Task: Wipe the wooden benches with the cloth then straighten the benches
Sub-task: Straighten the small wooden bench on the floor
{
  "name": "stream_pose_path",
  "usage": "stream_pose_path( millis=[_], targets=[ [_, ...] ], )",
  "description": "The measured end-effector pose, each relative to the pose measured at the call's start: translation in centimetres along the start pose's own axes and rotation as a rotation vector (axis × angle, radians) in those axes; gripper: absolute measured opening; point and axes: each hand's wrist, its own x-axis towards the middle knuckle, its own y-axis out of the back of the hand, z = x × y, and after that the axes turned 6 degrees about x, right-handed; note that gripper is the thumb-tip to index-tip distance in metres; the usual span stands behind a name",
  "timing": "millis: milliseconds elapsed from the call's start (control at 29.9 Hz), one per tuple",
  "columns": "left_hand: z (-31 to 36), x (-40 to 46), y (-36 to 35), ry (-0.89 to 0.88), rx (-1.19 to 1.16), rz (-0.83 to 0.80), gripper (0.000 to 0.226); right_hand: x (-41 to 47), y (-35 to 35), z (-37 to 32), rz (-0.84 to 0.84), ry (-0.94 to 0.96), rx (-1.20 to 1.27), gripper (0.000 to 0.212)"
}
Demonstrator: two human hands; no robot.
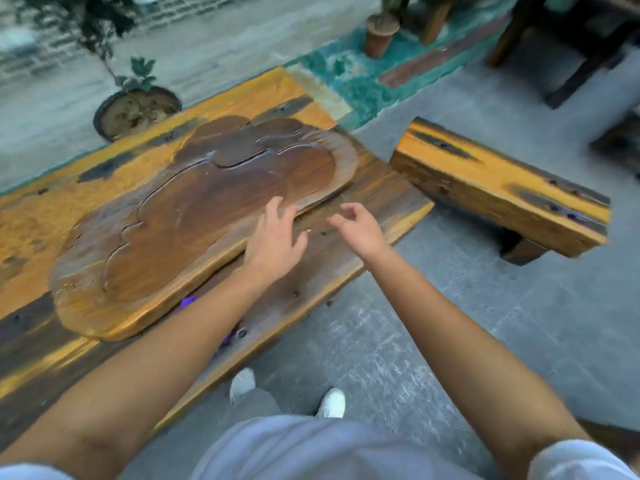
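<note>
A short yellow-and-black wooden bench [498, 183] stands on the grey floor at the right, skewed to the long table. My left hand [273, 239] hovers open, fingers spread, over the near edge of the carved brown wooden tray [194, 216] on the long wooden table [377, 199]. My right hand [356, 226] is held above the table's right end, fingers loosely curled, holding nothing. A purple cloth [188, 302] lies on the table, mostly hidden under my left forearm.
A potted plant in a round dark pot [135, 110] stands beyond the table. A small terracotta pot [381, 38] and dark wooden furniture [561, 39] are at the back right. Grey tiled floor [467, 323] spreads to the right. My white shoes [332, 403] are below.
</note>
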Motion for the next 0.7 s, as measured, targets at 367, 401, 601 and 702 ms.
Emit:
stream_pose_path(
  millis=[367,401,601,702],
  targets=[
    [25.0,10.2,-3.9,-0.517,-0.054,0.138,0.053,-2.9,25.5,2.0,0.449,-0.007,0.256,0.043],
    [27.8,11.6,-4.7,-0.564,-0.058,0.128,0.052,-2.3,28.2,2.6,0.502,-0.011,0.275,0.043],
    [38.6,20.1,-9.1,-0.712,-0.064,0.082,0.055,2.1,39.5,5.7,0.675,-0.013,0.207,0.04],
    [45.2,25.2,-10.8,-0.762,-0.079,0.021,0.059,3.6,45.9,7.2,0.826,-0.018,0.023,0.043]
  ],
)
